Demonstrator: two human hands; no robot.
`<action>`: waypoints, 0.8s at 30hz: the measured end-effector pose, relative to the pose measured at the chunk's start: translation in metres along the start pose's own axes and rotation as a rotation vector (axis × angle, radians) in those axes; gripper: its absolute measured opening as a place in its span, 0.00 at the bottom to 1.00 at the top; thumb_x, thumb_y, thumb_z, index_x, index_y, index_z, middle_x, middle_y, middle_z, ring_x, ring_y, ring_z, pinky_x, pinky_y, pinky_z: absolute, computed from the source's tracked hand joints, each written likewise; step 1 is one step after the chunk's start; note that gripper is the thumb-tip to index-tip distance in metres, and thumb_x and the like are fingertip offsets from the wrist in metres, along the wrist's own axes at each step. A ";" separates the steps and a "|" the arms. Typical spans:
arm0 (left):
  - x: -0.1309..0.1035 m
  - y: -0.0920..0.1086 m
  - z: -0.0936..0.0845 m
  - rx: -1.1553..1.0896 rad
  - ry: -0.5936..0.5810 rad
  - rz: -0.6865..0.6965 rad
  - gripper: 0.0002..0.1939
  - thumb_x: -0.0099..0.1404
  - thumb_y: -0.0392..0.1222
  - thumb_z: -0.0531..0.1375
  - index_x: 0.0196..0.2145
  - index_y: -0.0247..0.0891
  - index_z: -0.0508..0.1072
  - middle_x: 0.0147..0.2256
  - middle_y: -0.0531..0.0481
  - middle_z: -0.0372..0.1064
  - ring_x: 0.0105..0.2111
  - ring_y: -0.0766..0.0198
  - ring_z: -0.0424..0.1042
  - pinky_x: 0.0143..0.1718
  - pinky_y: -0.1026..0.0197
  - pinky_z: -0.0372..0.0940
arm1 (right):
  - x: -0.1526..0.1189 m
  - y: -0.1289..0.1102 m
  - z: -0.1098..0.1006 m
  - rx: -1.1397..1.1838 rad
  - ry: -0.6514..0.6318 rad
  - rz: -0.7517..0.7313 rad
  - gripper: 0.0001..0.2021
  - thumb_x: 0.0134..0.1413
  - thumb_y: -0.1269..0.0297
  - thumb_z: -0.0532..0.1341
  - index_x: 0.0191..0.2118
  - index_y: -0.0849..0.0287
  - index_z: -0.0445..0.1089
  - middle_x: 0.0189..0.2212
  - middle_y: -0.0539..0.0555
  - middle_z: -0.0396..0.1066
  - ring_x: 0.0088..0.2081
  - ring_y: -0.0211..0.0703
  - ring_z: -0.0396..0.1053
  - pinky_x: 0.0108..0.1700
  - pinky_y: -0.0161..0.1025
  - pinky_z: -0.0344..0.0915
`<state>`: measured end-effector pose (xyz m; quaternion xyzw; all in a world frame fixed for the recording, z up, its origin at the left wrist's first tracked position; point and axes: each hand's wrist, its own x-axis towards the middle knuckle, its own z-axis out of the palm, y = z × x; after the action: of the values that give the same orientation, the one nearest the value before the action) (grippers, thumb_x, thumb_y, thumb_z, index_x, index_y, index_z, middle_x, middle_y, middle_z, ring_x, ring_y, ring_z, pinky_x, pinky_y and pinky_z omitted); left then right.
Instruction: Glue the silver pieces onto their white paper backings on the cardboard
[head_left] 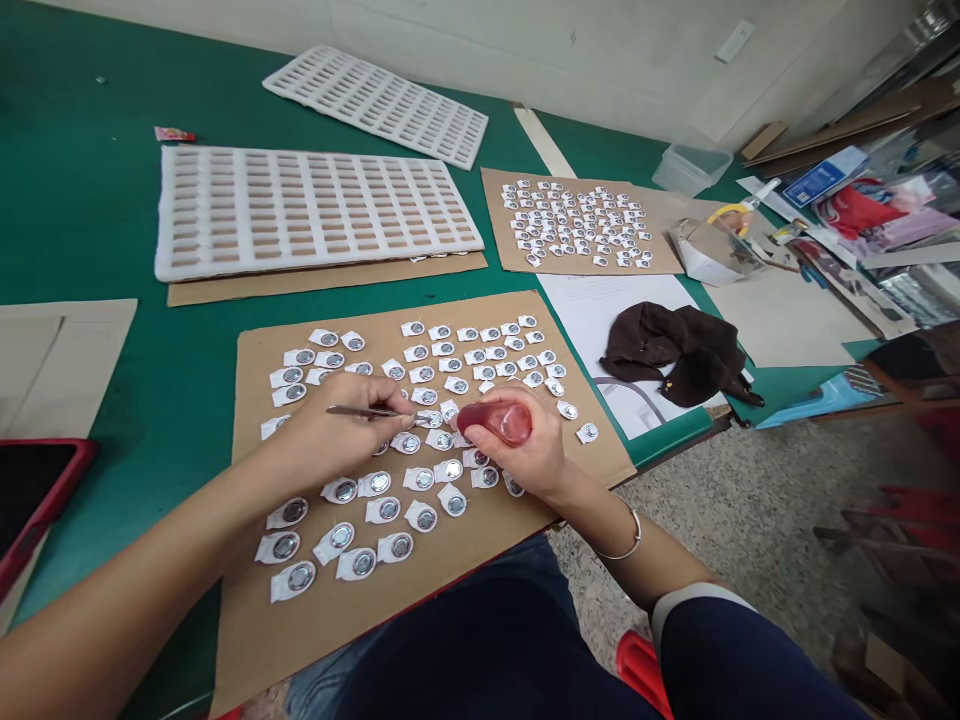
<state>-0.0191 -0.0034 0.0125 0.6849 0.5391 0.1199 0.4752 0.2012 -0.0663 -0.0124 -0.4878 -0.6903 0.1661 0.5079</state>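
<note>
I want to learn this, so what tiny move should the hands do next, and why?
Maybe a light squeeze of the red bottle by the right hand: its narrow end points towards the small white piece beside the tip of the thin metal tool in the left hand. I can't see what the bottle holds.

Person's attire, seen from above: one dark navy top (495,640), body part plain and near-black where shaded, with a short sleeve (739,645) on the right side finished in a pale grey-white band (697,598) at the hem; forearms uncovered. One pair of blue denim trousers (525,575), faded in places, showing around the top's lower edge. One slim silver-coloured bangle (636,540), right wrist, rounded in form; both hands bare, without gloves.
</note>
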 end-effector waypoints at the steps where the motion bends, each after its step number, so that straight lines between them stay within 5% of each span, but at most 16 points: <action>1: 0.000 0.000 0.000 0.002 0.001 -0.001 0.09 0.53 0.48 0.62 0.27 0.39 0.76 0.24 0.51 0.73 0.23 0.64 0.67 0.24 0.63 0.60 | 0.000 0.000 0.000 -0.001 0.002 0.001 0.12 0.49 0.60 0.68 0.38 0.56 0.69 0.32 0.52 0.74 0.34 0.41 0.73 0.37 0.41 0.72; 24: -0.002 0.004 0.000 -0.012 0.014 -0.027 0.12 0.52 0.51 0.62 0.27 0.39 0.75 0.22 0.52 0.71 0.22 0.65 0.65 0.24 0.62 0.58 | 0.000 0.002 0.000 0.020 -0.009 0.017 0.12 0.48 0.60 0.68 0.37 0.57 0.69 0.32 0.53 0.74 0.36 0.42 0.74 0.40 0.42 0.72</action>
<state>-0.0179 -0.0045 0.0161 0.6738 0.5509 0.1215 0.4773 0.2020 -0.0647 -0.0140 -0.4879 -0.6866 0.1795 0.5082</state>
